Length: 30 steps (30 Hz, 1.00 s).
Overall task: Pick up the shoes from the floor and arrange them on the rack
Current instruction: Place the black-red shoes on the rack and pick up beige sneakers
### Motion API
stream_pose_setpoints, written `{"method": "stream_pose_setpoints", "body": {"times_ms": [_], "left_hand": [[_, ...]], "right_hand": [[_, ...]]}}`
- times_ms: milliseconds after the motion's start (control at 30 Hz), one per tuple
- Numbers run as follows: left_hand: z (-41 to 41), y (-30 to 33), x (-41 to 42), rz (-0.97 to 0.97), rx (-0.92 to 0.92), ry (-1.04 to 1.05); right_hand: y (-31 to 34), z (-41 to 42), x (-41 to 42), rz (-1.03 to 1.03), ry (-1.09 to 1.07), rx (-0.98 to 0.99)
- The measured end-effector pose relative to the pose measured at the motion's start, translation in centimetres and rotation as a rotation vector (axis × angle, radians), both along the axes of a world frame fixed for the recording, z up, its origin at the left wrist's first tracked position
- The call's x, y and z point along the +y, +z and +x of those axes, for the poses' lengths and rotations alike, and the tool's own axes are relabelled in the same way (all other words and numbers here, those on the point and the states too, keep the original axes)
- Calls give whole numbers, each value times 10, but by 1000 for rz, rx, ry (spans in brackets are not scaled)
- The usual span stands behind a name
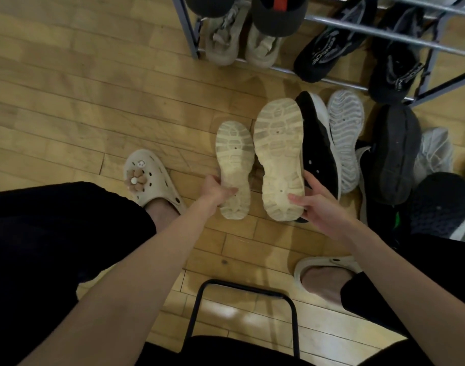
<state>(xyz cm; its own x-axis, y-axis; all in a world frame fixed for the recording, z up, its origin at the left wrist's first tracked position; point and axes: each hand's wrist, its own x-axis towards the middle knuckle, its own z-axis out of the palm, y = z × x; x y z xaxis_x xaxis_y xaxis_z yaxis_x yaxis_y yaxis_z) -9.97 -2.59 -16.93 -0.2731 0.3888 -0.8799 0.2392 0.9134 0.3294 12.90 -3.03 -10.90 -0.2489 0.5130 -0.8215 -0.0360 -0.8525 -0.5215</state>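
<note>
stool: black frame [242,313], closest to camera
left hand [218,191]: gripping cream shoe [235,165] heel, toe toward rack [384,35]
right hand [323,207]: gripping its bigger-looking mate [278,154], same heading

Pale wooden floor planks [94,83] (worn, with dark seams and one small dark spot near the middle) stretch across the dim room, catching a soft glare beneath a near black metal chair frame [243,313].

We are holding two shoes sole-up over the floor [94,107], the smaller shoe [234,165] in our left hand [215,190], the larger shoe [278,154] in our right hand [318,204]. The rack [384,35] is standing beyond them, and a pile of shoes [389,154] is lying to their right.
</note>
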Motion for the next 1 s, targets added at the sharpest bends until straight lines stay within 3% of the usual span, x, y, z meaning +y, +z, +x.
{"method": "stream_pose_setpoints", "body": {"times_ms": [167,300,367,467,600,700,800,867,933,1000], "left_hand": [[3,5,4,22,24,47],[3,20,3,172,93,114],[-2,37,2,211,-72,152],[-13,54,-2,171,-332,26],[-41,54,-11,187,-441,140],[-64,54,-17,211,-505,332],[-84,51,-22,251,-393,377],[-95,45,-26,245,-366,378],[-102,40,-29,239,-341,360],[-104,38,-31,245,-330,356]], "right_hand": [[1,-2,-1,-6,-11,10],[0,-15,-3,-22,-3,48],[-3,-29,-1,-30,7,90],[-4,-56,4,3,86,134],[-11,-88,13,69,246,101],[-19,-105,12,151,286,-68],[-35,-114,2,275,184,-501],[-47,-120,-6,237,350,-749],[-54,-130,-12,147,523,-762],[-68,-140,-15,124,558,-728]]}}
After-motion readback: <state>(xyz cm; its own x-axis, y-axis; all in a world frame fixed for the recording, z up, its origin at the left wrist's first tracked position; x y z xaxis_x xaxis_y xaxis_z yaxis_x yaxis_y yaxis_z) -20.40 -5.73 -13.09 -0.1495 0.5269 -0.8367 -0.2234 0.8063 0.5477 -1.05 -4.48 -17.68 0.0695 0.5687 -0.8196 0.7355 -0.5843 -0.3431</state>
